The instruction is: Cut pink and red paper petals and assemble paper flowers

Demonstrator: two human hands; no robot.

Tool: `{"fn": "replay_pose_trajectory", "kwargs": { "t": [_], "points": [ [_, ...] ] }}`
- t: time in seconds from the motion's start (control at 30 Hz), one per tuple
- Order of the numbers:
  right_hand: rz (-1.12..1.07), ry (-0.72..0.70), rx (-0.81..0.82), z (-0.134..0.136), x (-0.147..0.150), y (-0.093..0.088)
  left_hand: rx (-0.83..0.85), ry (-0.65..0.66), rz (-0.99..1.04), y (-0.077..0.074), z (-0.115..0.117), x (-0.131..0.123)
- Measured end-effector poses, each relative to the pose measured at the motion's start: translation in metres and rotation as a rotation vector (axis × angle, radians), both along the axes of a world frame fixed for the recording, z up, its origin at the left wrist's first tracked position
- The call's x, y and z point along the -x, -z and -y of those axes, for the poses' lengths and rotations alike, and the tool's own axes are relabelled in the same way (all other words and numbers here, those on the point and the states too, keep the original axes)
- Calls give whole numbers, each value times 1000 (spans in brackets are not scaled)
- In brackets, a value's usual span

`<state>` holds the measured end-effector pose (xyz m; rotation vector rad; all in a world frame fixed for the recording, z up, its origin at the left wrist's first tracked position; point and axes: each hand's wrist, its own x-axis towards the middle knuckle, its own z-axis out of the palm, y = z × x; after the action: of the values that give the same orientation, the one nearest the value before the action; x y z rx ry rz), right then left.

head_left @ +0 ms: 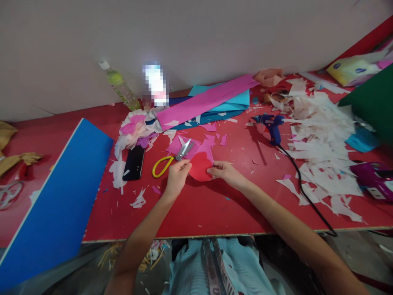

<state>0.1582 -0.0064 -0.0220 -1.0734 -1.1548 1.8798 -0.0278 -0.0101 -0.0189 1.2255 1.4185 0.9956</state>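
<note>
Between my two hands is a red rounded paper piece (201, 168), raised a little over the red table. My left hand (178, 176) pinches its left edge with thumb and fingers. On the opposite edge, my right hand (225, 172) pinches it too. Scissors with yellow handles (162, 166) lie partly open just beyond my left hand. Pink paper scraps (208, 147) are spread behind the red piece. A black phone (134, 163) lies flat to the left, beside white and pink paper flowers (133, 127).
A blue glue gun (272, 125) with a trailing black cable stands right of centre. White paper scraps (322, 123) are heaped at the right. A large blue board (67, 196) crosses the left side. Folded pink paper (205, 102) and a bottle (123, 88) are at the back wall.
</note>
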Motion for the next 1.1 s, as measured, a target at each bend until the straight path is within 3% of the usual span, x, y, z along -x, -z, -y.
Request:
{"fn": "replay_pose_trajectory", "kwargs": {
  "t": [0.47, 0.63, 0.73, 0.8, 0.9, 1.1],
  "points": [
    [47, 83, -25, -2, 2, -2, 19, 25, 81, 5, 0, -2],
    [103, 73, -65, -4, -1, 0, -5, 54, 21, 3, -3, 0],
    [158, 95, -91, -7, -6, 1, -146, 66, -279, -10, -6, 12],
    [176, 115, -99, -9, -9, 1, -211, 69, -718, -20, -9, 23],
    [161, 134, -92, -11, -13, -1, -97, 192, -1177, -33, -10, 36],
    [145, 170, -43, -12, -16, -5, 33, 231, -1403, -37, -6, 39]
  ]
}}
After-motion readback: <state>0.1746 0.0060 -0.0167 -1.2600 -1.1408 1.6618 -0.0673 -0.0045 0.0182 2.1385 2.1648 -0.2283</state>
